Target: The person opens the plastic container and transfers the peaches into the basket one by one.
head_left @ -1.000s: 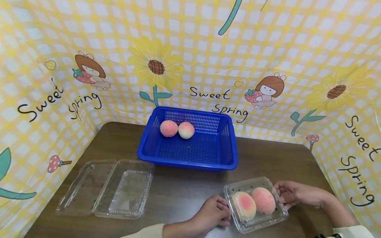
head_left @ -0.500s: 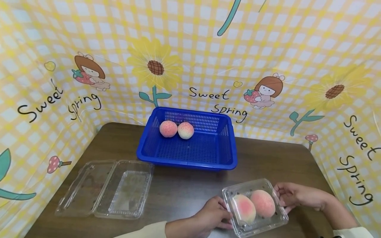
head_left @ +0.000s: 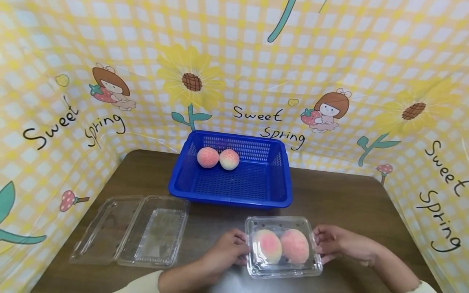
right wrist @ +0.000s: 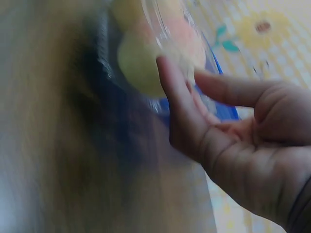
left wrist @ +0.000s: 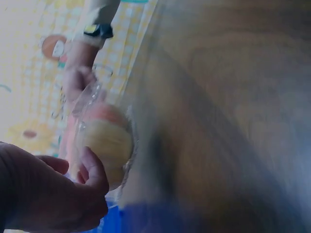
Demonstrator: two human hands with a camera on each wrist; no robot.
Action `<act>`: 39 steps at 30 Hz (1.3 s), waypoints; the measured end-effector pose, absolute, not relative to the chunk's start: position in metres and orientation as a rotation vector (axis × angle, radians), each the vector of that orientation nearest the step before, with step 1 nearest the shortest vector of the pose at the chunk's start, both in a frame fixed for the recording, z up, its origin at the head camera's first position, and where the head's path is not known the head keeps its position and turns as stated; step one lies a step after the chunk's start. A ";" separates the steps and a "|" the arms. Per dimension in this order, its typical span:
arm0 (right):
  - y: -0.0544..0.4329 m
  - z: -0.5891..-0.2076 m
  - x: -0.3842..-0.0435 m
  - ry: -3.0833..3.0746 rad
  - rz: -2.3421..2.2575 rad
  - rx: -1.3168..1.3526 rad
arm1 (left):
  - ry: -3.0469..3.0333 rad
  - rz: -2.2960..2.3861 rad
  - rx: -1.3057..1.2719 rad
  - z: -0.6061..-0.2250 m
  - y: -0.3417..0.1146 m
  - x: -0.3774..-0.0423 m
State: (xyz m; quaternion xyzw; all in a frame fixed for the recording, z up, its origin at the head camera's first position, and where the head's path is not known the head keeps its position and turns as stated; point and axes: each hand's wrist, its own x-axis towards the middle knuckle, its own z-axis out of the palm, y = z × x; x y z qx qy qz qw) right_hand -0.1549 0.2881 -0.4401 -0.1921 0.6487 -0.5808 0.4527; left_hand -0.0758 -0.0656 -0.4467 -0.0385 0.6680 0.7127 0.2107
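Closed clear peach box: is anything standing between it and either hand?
Nothing visible. In the head view, the left hand holds one end of the closed clear box and the right hand the other. The blue basket sits farther back, not between them.

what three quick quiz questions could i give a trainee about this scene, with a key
1. How many peaches lie in the blue basket?
2. True or false: the left hand and the right hand both hold the closed clear box.
3. Where is the open clear box?
a) inside the basket
b) on the table, left of the closed box
c) in the right hand

Key: 1. two; 2. true; 3. b
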 end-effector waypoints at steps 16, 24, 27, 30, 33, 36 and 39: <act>0.204 -0.460 -0.146 1.594 -1.545 -0.274 | 2.214 1.885 -0.364 -0.445 -0.113 -0.083; 0.197 -0.465 -0.145 1.574 -1.579 -0.247 | 2.381 1.747 -0.258 -0.451 -0.118 -0.081; 0.198 -0.466 -0.144 1.561 -1.594 -0.249 | 2.586 1.550 -0.120 -0.447 -0.118 -0.076; 0.199 -0.468 -0.142 1.546 -1.608 -0.245 | 2.935 1.174 0.172 -0.443 -0.116 -0.070; 0.201 -0.469 -0.138 1.540 -1.610 -0.229 | 3.222 0.775 0.587 -0.442 -0.109 -0.064; 0.202 -0.469 -0.133 1.536 -1.609 -0.205 | 3.316 0.495 1.050 -0.442 -0.099 -0.059; 0.202 -0.470 -0.128 1.535 -1.620 -0.206 | 3.279 0.309 1.364 -0.444 -0.087 -0.059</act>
